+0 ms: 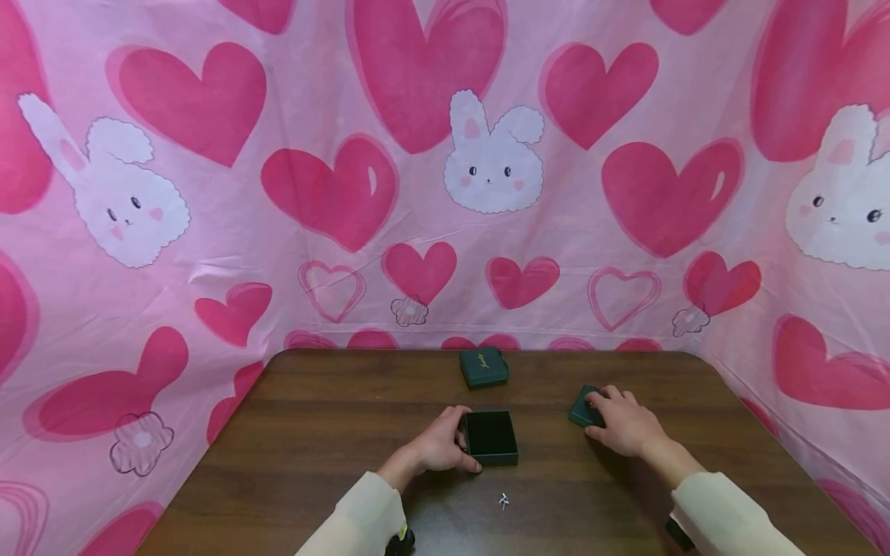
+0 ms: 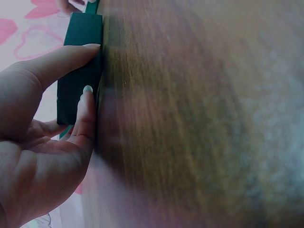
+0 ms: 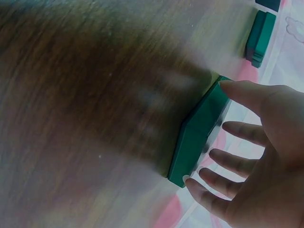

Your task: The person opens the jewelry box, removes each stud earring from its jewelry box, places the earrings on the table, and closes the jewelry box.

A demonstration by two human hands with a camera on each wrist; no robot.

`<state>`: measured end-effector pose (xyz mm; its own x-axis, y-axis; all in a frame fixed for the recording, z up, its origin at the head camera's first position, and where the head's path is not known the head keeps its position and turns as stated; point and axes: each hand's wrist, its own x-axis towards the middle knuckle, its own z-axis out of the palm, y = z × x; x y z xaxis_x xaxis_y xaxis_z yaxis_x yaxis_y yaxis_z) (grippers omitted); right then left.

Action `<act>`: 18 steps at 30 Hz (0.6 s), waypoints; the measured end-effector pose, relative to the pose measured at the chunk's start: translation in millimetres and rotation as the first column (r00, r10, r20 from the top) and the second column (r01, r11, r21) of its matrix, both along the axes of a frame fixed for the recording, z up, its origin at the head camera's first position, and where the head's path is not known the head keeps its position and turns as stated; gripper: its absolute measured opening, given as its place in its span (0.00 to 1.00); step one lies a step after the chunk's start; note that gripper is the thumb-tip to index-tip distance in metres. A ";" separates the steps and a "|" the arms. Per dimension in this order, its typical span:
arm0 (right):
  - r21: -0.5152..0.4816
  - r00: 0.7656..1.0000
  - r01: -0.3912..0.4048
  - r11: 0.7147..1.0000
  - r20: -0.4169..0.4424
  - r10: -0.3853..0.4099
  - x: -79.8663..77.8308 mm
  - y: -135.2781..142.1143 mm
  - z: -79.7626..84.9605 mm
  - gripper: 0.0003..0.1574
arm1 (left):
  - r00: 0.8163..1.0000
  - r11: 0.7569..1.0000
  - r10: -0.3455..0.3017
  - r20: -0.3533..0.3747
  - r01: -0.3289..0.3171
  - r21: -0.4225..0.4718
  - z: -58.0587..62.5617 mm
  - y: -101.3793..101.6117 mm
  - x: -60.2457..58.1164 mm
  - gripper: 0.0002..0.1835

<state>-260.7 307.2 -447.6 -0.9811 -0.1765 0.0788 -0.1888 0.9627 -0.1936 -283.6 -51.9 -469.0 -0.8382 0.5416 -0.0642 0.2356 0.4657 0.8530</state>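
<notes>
A dark green square box [image 1: 490, 439], its top side open and its inside black, sits mid-table. My left hand [image 1: 439, 445] grips it at its left side, thumb along the front wall [image 2: 80, 76] and other fingers at the left wall and behind. To the right lies a flat dark green square piece [image 1: 582, 409], turned at an angle. My right hand [image 1: 623, 421] holds it from above, with the thumb at one corner of the piece [image 3: 199, 128] and the little finger at another; the palm hides part of it.
A green box lid [image 1: 484, 367] with gold lettering lies near the table's back edge. Small silvery pieces with thin prongs [image 1: 504, 501] lie in front of the open box. A pink cloth [image 1: 487, 232] with hearts and rabbits hangs around the brown wooden table [image 1: 334, 432].
</notes>
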 end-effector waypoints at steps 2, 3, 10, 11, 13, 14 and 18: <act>-0.003 1.000 -0.001 1.000 -0.004 0.001 -1.2 0.7 -0.5 0.35 | 1.000 1.000 0.000 -0.005 0.000 0.003 0.9 0.2 0.8 0.47; -0.005 1.000 -0.003 1.000 -0.008 0.003 -1.9 1.1 -0.6 0.35 | 1.000 1.000 0.000 -0.008 0.000 0.004 1.4 0.3 1.1 0.47; -0.008 1.000 -0.007 1.000 -0.028 0.006 -3.9 2.2 -0.6 0.32 | 1.000 1.000 0.000 0.002 0.000 -0.010 1.8 -0.3 0.9 0.47; -0.011 1.000 -0.007 1.000 -0.030 0.007 -3.7 2.1 -0.2 0.32 | 1.000 1.000 0.001 0.002 -0.001 -0.010 1.5 -0.2 0.6 0.46; -0.019 0.999 -0.004 1.000 -0.032 0.004 -3.7 1.9 0.5 0.32 | 1.000 1.000 0.000 0.000 0.000 -0.007 1.5 0.0 0.5 0.47; -0.025 1.000 -0.003 1.000 -0.031 0.003 -4.0 1.9 0.7 0.32 | 1.000 1.000 -0.001 -0.002 0.001 -0.004 1.1 0.2 0.2 0.47; -0.049 1.000 0.008 0.999 -0.015 -0.009 -5.8 2.4 0.2 0.32 | 1.000 1.000 -0.003 -0.002 0.003 -0.008 -0.3 -0.3 -1.0 0.47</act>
